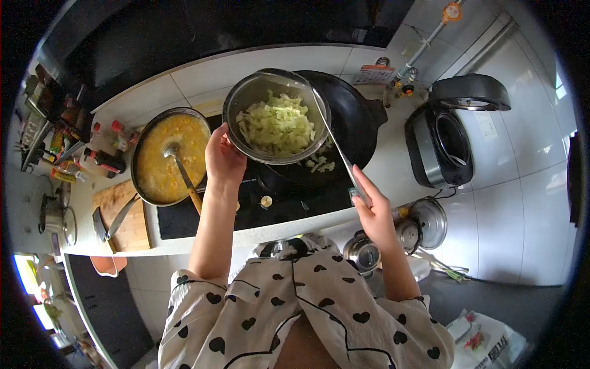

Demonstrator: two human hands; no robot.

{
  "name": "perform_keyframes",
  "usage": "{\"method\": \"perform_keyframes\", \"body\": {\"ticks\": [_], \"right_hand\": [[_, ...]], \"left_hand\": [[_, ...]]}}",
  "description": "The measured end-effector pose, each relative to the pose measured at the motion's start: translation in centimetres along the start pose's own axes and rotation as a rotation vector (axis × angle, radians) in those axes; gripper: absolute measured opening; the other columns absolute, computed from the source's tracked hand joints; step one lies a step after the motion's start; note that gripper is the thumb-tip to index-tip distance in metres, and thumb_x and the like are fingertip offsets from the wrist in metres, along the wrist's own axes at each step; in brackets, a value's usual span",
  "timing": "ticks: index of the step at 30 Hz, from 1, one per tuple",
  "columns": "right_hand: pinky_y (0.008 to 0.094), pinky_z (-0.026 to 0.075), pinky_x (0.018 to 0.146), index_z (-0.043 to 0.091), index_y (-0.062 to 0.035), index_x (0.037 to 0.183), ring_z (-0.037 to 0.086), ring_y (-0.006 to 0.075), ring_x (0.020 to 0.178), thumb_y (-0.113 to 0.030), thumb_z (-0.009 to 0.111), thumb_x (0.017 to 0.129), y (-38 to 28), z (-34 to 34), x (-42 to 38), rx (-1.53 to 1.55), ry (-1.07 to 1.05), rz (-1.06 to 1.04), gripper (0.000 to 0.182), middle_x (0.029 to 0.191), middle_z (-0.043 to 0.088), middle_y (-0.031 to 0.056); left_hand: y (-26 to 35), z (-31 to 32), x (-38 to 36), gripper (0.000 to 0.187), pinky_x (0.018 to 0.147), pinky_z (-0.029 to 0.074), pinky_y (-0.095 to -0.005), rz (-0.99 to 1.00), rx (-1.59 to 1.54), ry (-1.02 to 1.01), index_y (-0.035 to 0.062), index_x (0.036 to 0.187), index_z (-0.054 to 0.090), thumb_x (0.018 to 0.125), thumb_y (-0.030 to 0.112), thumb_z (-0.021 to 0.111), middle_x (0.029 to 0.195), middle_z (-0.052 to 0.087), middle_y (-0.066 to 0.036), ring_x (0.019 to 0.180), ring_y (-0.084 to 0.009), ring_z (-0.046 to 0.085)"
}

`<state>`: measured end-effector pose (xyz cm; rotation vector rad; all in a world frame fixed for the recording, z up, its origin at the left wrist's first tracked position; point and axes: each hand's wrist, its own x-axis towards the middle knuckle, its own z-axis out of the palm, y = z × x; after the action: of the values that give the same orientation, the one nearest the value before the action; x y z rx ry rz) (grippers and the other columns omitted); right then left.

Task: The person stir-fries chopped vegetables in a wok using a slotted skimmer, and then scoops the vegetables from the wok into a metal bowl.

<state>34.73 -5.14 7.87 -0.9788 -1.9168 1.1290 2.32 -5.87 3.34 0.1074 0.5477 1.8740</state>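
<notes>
A: Head view first. What are the hands doing?

B: The left hand (224,161) is clamped on the near rim of a bowl (246,98) and holds it tilted over the wok (356,123). The right hand (373,212) is closed around the handle of a spatula (335,138), whose shaft runs up toward 11 o'clock into the bowl.

A: And what is in the bowl?

B: Chopped cabbage (276,126), pale green. A few pieces (321,163) already lie in the wok, just below the bowl's rim at 5 o'clock.

A: Where does the wok sit?

B: On the dark hob (283,203) set into the white worktop (393,166), right of centre.

A: Anything beside it?

B: At 9 o'clock from the bowl, 1 pan (169,154) of yellow soup with a ladle (175,157) standing in it, its wooden handle pointing toward 5 o'clock. Left of that pan, a chopping board (126,215) with a knife (101,224) on it, and sauce bottles (107,157) near the wall.

A: And on the right?

B: An open rice cooker (439,144) at 3 o'clock from the wok, its lid raised. Below the worktop edge, near the right hand, several steel pots and lids (424,224); I cannot tell what they rest on.
</notes>
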Motion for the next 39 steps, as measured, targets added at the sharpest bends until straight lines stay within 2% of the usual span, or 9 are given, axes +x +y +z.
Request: {"method": "perform_keyframes", "body": {"ticks": [1,5,8,11,14,20,28,35,39], "right_hand": [[0.0264,0.034,0.100,0.041,-0.0017,0.134,0.043,0.0181,0.125,0.009,0.049,0.083,-0.2,-0.3,0.3,0.034,-0.034,0.059,0.052,0.136,0.045,0.0122],[0.0254,0.033,0.100,0.040,-0.0042,0.136,0.040,0.0176,0.127,0.010,0.048,0.083,-0.1,-0.4,0.1,0.153,-0.057,0.113,0.055,0.139,0.043,0.0111],[0.0232,0.045,0.083,0.040,-0.0058,0.137,0.058,0.0134,0.102,0.006,0.049,0.084,0.2,-0.6,0.3,0.134,-0.009,0.065,0.055,0.118,0.058,0.0085],[0.0187,0.040,0.054,0.039,-0.0074,0.138,0.049,0.0049,0.063,0.003,0.051,0.084,-2.2,-2.0,0.2,0.404,-0.094,0.433,0.056,0.085,0.056,0.0008],[0.0180,0.024,0.044,0.037,-0.0092,0.139,0.027,0.0016,0.050,0.001,0.051,0.084,-2.6,-2.2,0.4,0.698,-0.006,0.447,0.057,0.069,0.042,-0.0043],[0.0192,0.026,0.042,0.042,-0.0126,0.136,0.030,0.0015,0.049,-0.005,0.053,0.089,0.0,-3.0,1.3,0.383,0.059,0.433,0.049,0.066,0.042,-0.0070],[0.0198,0.029,0.043,0.044,-0.0139,0.134,0.034,0.0029,0.050,-0.021,0.051,0.094,3.0,-0.9,2.1,0.293,-0.086,0.581,0.041,0.066,0.045,-0.0046],[0.0190,0.027,0.038,0.037,-0.0142,0.138,0.031,0.0025,0.044,-0.015,0.044,0.096,1.2,-0.7,0.8,0.366,-0.283,0.645,0.042,0.066,0.047,-0.0012],[0.0314,0.046,0.073,0.043,-0.0072,0.132,0.057,0.0217,0.084,-0.017,0.050,0.092,3.3,-0.1,0.5,-0.086,-0.302,0.453,0.041,0.099,0.059,0.0117]], "left_hand": [[-0.1,0.1,-0.2,0.020,0.081,0.052,-0.0342,-0.008,0.014,-0.010,0.0026,0.091,0.062,0.090,0.019,0.050,0.088,0.067,-0.007,0.086,-0.0187,0.064],[-0.3,-0.2,-0.1,0.020,0.082,0.052,-0.0348,0.016,0.013,0.040,0.0026,0.092,0.062,0.090,0.018,0.051,0.089,0.067,-0.007,0.086,-0.0195,0.064],[-0.3,-0.2,-0.2,0.019,0.083,0.051,-0.0352,0.006,0.004,0.038,0.0026,0.092,0.062,0.090,0.018,0.050,0.090,0.067,-0.007,0.088,-0.0199,0.064],[-0.3,-0.3,-0.1,0.019,0.084,0.050,-0.0354,0.045,0.002,0.067,0.0028,0.092,0.062,0.090,0.018,0.050,0.090,0.067,-0.007,0.089,-0.0200,0.063],[-0.1,0.6,-0.7,0.018,0.080,0.050,-0.0334,0.087,0.035,0.085,0.0039,0.089,0.062,0.089,0.019,0.051,0.086,0.066,-0.005,0.085,-0.0183,0.063],[1.6,-0.4,-1.0,0.017,0.069,0.051,-0.0294,0.108,-0.017,0.172,0.0053,0.084,0.061,0.088,0.019,0.052,0.077,0.064,-0.002,0.074,-0.0154,0.062],[3.7,-2.0,-1.1,0.019,0.088,0.050,-0.0366,0.107,-0.142,0.091,0.0028,0.094,0.064,0.086,0.018,0.055,0.098,0.067,-0.010,0.097,-0.0218,0.062],[4.4,-2.5,-1.8,0.019,0.088,0.049,-0.0359,0.136,-0.140,0.118,0.0033,0.095,0.065,0.085,0.018,0.057,0.099,0.067,-0.008,0.097,-0.0217,0.062],[4.3,-1.5,-2.1,0.019,0.080,0.052,-0.0315,0.159,-0.121,0.145,0.0037,0.090,0.065,0.086,0.019,0.055,0.091,0.068,-0.007,0.087,-0.0183,0.064]]}}
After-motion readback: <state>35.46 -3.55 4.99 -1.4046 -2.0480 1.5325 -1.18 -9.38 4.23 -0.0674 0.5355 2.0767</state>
